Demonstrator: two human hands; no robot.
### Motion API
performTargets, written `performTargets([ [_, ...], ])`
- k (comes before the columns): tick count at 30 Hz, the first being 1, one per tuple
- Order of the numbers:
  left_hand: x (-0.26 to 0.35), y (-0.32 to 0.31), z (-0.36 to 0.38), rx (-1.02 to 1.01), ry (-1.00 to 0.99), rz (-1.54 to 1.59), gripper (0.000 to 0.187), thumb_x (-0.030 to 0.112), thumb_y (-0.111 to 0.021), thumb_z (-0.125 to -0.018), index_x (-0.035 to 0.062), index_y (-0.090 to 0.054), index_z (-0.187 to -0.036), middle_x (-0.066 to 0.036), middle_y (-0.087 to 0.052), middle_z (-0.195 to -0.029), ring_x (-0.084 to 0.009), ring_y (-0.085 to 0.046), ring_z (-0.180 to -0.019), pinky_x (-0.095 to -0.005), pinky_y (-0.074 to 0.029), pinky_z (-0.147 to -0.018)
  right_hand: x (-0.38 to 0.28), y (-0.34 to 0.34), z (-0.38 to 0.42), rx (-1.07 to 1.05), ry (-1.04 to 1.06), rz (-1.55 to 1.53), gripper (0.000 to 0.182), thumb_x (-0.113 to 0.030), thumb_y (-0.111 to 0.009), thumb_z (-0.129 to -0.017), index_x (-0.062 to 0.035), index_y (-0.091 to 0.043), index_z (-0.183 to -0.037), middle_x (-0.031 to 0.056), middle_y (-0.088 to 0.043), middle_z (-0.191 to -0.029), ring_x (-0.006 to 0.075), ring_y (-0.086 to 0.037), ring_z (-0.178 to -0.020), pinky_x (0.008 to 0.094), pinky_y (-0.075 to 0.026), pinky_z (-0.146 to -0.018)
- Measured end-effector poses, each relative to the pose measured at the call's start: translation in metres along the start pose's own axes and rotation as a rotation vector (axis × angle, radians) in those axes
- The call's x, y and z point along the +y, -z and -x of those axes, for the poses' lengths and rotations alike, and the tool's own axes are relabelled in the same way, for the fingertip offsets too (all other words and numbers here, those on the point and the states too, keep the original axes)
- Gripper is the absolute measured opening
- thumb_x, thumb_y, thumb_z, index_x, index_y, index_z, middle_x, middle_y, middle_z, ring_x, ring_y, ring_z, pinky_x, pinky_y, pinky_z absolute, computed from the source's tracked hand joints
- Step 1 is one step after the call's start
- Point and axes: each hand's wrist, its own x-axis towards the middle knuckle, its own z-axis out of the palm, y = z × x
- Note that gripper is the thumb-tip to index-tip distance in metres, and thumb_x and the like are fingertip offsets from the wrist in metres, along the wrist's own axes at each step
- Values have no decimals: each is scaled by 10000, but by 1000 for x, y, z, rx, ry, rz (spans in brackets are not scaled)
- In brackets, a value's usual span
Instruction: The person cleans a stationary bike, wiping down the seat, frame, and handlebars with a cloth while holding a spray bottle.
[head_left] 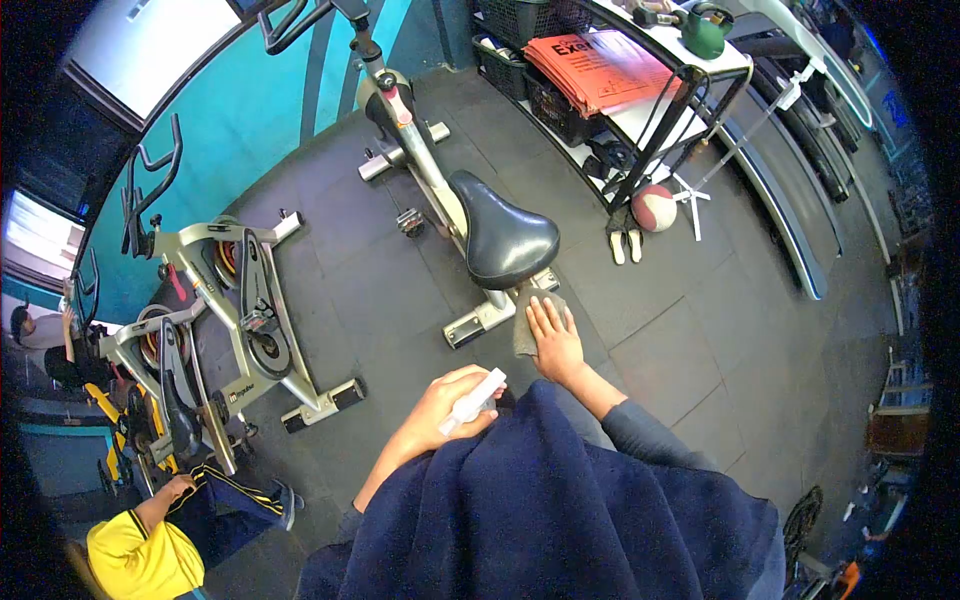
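My left hand [437,412] is closed around a bottle with a white spray head [474,400], held close to my body. Under the fingers of my right hand [556,345] is a grey cloth [524,338], held just behind and below the black saddle [500,235] of an exercise bike [425,150]. The fingers lie fairly straight over the cloth, and the thumb is hard to make out. Part of the bike's rear foot [478,322] shows to the left of the cloth.
More exercise bikes [250,320] stand to the left, near a person in a yellow shirt [145,555]. A rack [650,150] at the upper right bears orange signs [600,75] and a green kettlebell [706,32]. A ball [654,208] and a treadmill [775,215] are beside it.
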Motion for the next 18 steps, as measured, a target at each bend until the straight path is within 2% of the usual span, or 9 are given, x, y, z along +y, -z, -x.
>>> performTargets([
  [3,-1,2,-4,15,15,-67,292,122,-693,-723,21,-615,-986,-115,-621,-939,-291,-627,-876,-356,-494,-786,1,8,-24,-19,15,-37,872,-386,-638,-777,-74,-216,-1475,74,-136,-1561,249,-143,-1434,473,-137,-1144],
  [4,-4,1,-6,16,1,-90,292,136,-703,-730,19,-615,-983,-120,-616,-954,-292,-624,-865,-353,-492,-781,2,8,-33,-3,14,-23,824,-394,-620,-795,-77,-256,-1463,77,-201,-1542,259,-171,-1426,489,-128,-1143],
  [5,-3,-2,-8,11,7,-92,292,136,-703,-730,19,-615,-983,-120,-616,-954,-292,-624,-865,-353,-492,-781,1,8,-43,-6,13,-30,824,-394,-620,-795,-77,-256,-1463,77,-201,-1542,259,-171,-1426,489,-128,-1143],
  [8,5,-8,-9,60,23,-98,291,139,-701,-740,16,-612,-988,-126,-605,-993,-283,-618,-897,-353,-484,-801,0,13,-76,-99,-13,-87,788,-405,-615,-803,-83,-295,-1448,79,-269,-1513,265,-188,-1419,520,-120,-1137],
  [10,9,-11,-10,100,-1,-108,293,131,-700,-746,14,-607,-998,-126,-595,-1042,-274,-607,-958,-352,-472,-846,2,21,-95,-284,-24,-49,767,-403,-614,-802,-95,-317,-1439,79,-318,-1487,267,-195,-1416,543,-107,-1132],
  [14,9,-16,-9,121,54,-49,300,116,-701,-742,13,-604,-1007,-125,-591,-1071,-269,-593,-1011,-353,-460,-884,4,21,-84,-260,-59,-57,786,-364,-631,-790,-106,-294,-1452,57,-270,-1516,257,-184,-1421,547,-126,-1128],
  [16,7,-19,-6,127,63,-55,304,112,-703,-738,13,-603,-1007,-126,-592,-1081,-274,-595,-1022,-352,-459,-892,6,6,-43,41,-30,-138,822,-322,-652,-768,-117,-267,-1465,27,-203,-1546,246,-178,-1424,544,-154,-1122],
  [18,1,-24,-4,134,36,-46,300,109,-702,-739,12,-603,-1006,-126,-593,-1081,-275,-595,-1025,-353,-461,-889,9,0,-8,4,-34,-76,841,-342,-652,-765,-114,-252,-1470,23,-193,-1549,233,-161,-1429,527,-157,-1125],
])
